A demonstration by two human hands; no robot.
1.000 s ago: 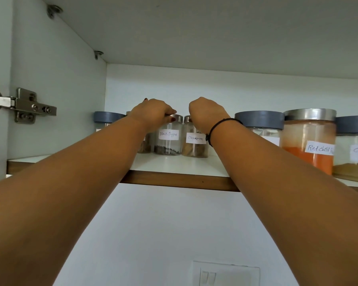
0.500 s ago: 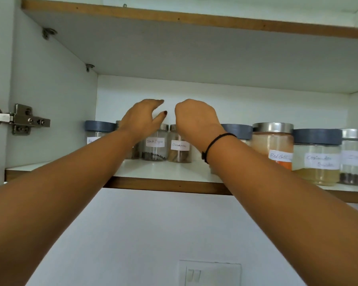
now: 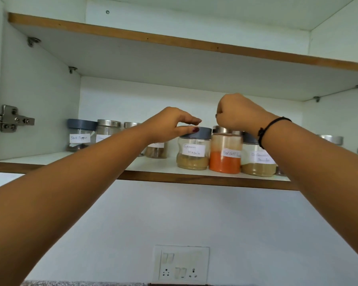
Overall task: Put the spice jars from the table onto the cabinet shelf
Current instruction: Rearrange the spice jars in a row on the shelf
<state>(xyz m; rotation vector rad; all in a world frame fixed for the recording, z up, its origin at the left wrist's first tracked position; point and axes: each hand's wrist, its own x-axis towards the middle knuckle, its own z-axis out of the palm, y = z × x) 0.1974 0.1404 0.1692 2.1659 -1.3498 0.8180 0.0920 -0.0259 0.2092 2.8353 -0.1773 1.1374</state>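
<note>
Meanwhile left hand (image 3: 170, 125) and right hand (image 3: 237, 114) shifted rightward.

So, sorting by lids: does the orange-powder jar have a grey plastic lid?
No, the orange-powder jar has a shiny metal lid.

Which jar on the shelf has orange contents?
The steel-lidded red chilli jar, below the right hand. Its neighbours, the garam masala jar and the jar to its right, hold tan powder.
</note>
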